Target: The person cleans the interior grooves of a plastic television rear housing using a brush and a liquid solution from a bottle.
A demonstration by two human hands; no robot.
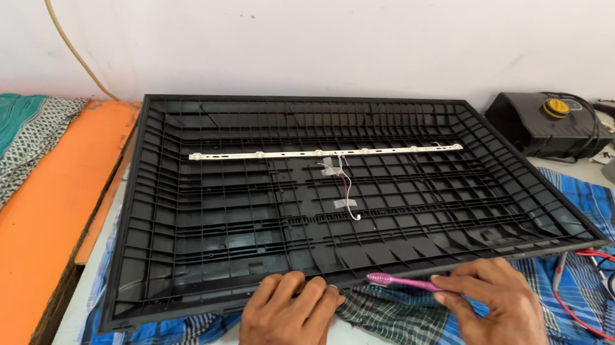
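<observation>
Fingers (448, 285) around pink toothbrush (399, 281) (right hand (504, 314))

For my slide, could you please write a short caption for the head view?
Left hand steadies black ribbed panel while right hand holds pink toothbrush at its edge.

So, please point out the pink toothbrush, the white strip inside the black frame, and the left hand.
pink toothbrush (399, 281), head view, middle of handle.
white strip (327, 153), head view, middle of its length.
left hand (288, 321), head view, back of hand.
</observation>
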